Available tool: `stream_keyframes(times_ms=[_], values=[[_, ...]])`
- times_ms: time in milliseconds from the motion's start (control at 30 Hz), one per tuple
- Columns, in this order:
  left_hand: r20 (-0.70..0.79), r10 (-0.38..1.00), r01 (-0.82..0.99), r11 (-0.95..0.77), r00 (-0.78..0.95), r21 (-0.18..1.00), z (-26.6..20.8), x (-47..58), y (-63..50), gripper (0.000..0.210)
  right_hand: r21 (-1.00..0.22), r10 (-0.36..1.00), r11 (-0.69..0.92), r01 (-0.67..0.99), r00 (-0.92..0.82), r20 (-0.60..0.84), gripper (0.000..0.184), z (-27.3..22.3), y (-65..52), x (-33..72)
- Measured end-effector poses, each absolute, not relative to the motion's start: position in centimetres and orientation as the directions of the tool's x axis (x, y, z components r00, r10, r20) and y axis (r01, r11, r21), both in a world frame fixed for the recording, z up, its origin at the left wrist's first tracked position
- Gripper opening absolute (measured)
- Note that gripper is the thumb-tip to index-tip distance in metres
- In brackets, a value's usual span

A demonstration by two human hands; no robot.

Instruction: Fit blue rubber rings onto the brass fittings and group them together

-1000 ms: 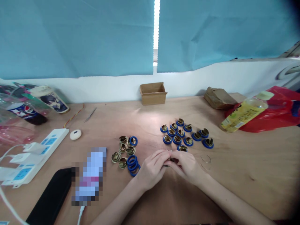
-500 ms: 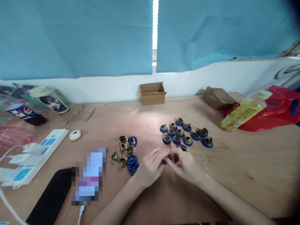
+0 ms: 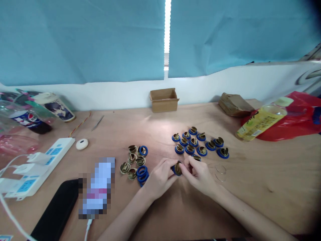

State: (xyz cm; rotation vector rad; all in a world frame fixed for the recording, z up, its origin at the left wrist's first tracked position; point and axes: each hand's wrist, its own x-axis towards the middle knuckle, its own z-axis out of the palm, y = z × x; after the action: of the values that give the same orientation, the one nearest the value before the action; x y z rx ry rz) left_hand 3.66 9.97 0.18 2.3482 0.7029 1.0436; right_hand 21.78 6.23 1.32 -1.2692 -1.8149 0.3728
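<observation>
Between my two hands, just above the table, is a round brass-coloured clip piece (image 3: 177,168) with a blue ring at its edge. My left hand (image 3: 161,177) pinches it from the left. The thumb and fingers of my right hand (image 3: 197,172) close on its right side. Left of my hands lie several bare clip pieces (image 3: 132,173) and a few loose blue rings (image 3: 142,171), partly hidden by my left hand. Beyond my right hand stands a group of clip pieces with blue rings (image 3: 190,149).
Thin wire loops (image 3: 220,169) lie right of my right hand. On the left are a phone (image 3: 99,187), a black case (image 3: 59,211) and a white power strip (image 3: 50,164). A cardboard box (image 3: 164,105) stands by the wall; a yellow-labelled bottle (image 3: 262,121) lies far right.
My fingers have turned the held clip piece so that more of its face and blue ring shows. The view has shifted slightly; the things on the table lie as before.
</observation>
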Motion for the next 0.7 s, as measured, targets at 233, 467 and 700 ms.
stream_keyframes(times_ms=[233, 467, 700], values=[[0.475, 0.660, 0.410, -0.743, 0.583, 0.529, 0.47, 4.14, 9.62, 0.039, -0.665, 0.867, 0.448, 0.597, -0.108, 0.486, 0.026, 1.74, 6.24, 22.00], [0.469, 0.641, 0.466, -0.766, 0.607, 0.443, 0.66, 4.38, 9.78, 0.034, -0.642, 0.864, 0.469, 0.607, -0.161, 0.478, 0.026, 1.78, 6.18, 22.00], [0.434, 0.628, 0.473, -0.775, 0.645, 0.419, -0.02, 4.38, 9.87, 0.033, -0.611, 0.847, 0.522, 0.595, -0.273, 0.457, 0.016, 1.28, 6.10, 22.13]])
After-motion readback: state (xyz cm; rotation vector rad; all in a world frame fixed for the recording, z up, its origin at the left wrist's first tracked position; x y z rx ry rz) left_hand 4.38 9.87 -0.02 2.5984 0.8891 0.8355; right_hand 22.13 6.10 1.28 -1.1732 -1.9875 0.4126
